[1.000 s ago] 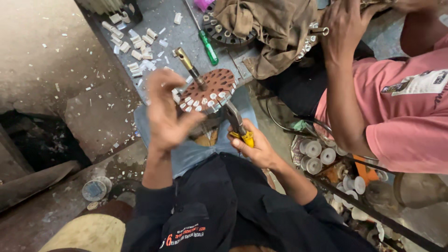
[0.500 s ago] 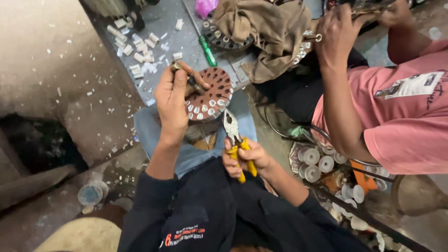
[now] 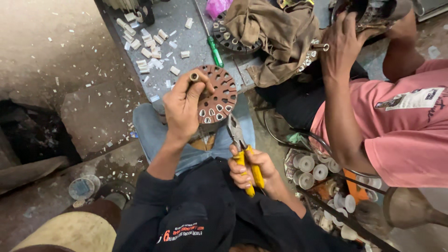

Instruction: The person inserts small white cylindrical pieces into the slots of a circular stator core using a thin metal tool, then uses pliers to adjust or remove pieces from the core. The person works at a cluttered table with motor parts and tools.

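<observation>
My left hand (image 3: 183,106) grips the shaft of a round rust-brown slotted motor core (image 3: 218,94) and holds it over my knee, its slots lined with white paper pieces. My right hand (image 3: 249,167) holds yellow-handled pliers (image 3: 242,151) just below the core, jaws pointing up toward its lower edge without touching it. My dark sleeves and blue jeans fill the lower middle of the view.
A grey metal bench (image 3: 186,37) carries white insulation scraps (image 3: 144,44), a green-handled screwdriver (image 3: 215,50), another dark core (image 3: 231,39) and a brown cloth (image 3: 280,32). A person in a pink shirt (image 3: 396,126) works at right. White tape rolls (image 3: 310,170) lie in a tray.
My left hand shifted its grip from the core's face to its shaft. The pliers drew back from the core and dropped lower. The neighbour's hand moved up to an object at top right.
</observation>
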